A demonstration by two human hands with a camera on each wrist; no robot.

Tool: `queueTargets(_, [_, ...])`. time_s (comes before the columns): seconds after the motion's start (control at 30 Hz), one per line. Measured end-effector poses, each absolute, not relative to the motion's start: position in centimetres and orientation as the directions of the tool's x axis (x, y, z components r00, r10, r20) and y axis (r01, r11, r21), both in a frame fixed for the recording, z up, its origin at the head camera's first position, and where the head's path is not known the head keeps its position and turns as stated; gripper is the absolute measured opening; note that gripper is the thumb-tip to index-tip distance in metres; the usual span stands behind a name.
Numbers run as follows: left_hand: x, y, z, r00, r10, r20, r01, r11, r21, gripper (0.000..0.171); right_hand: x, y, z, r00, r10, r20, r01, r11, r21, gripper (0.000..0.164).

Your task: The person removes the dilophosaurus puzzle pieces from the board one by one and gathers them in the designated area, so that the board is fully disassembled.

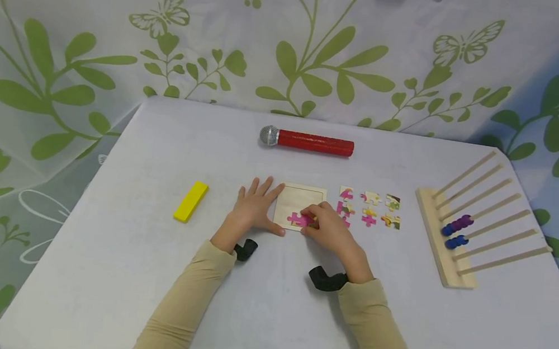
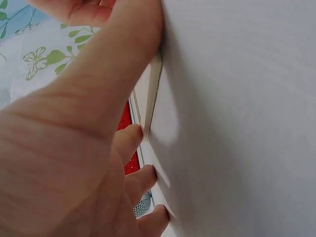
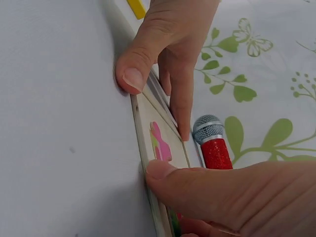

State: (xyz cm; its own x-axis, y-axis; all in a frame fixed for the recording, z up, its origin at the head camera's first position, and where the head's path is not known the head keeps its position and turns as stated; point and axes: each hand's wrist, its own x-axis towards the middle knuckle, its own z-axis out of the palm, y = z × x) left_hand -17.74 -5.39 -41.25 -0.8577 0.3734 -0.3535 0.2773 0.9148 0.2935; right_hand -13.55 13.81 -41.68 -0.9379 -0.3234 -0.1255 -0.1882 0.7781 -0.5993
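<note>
A square wooden puzzle tray point(image 1: 287, 198) lies in front of the person, with a pink puzzle piece point(image 1: 296, 219) in its lower part. The left hand point(image 1: 253, 208) is spread flat at the tray's left side, thumb at the near corner and index fingertip at the far one. Over the tray's near right corner, the right hand point(image 1: 330, 230) pinches another puzzle piece point(image 3: 175, 221) with pink and green on it, mostly hidden by the fingers. In the right wrist view its thumb point(image 3: 160, 170) rests at the tray's near edge.
Several loose puzzle pieces point(image 1: 369, 216) lie right of the tray. A red microphone point(image 1: 315, 143) lies behind it, a yellow block point(image 1: 191, 202) to the left. Far right stands a wooden peg rack point(image 1: 447, 241) with slanting rods and blue and purple beads point(image 1: 456, 225).
</note>
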Motion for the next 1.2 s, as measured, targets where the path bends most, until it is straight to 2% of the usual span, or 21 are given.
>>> queueTargets(0.43, [-17.7,-5.3,-41.1,-0.856,0.376,-0.354,0.279,0.914,0.296,0.11,-13.5,13.7,-41.7,-0.945,-0.318,-0.072,-0.207,0.756,-0.622,0.032])
queueTargets(0.7, [-17.7,-5.2,-40.9,-0.853,0.378,-0.359,0.278,0.912,0.301,0.109,-13.7,14.5,-41.5,-0.935,-0.33,-0.132,-0.151,0.705,-0.693,0.028])
queueTargets(0.9, [-17.8,-5.3,-41.0,-0.855,0.378,-0.354,0.275,0.91,0.31,0.109,-13.7,19.1,-40.4,-0.92,-0.354,-0.17,-0.122,0.67,-0.732,0.029])
queueTargets(1.07, [-17.7,-5.4,-41.1,-0.857,0.381,-0.347,0.273,0.907,0.321,0.109,-12.9,24.6,-39.7,-0.927,-0.289,-0.238,-0.047,0.721,-0.692,0.028])
queueTargets(1.2, [-17.6,-5.4,-41.2,-0.857,0.379,-0.347,0.278,0.91,0.308,0.11,-12.3,27.0,-39.6,-0.918,-0.263,-0.297,0.005,0.741,-0.672,0.032])
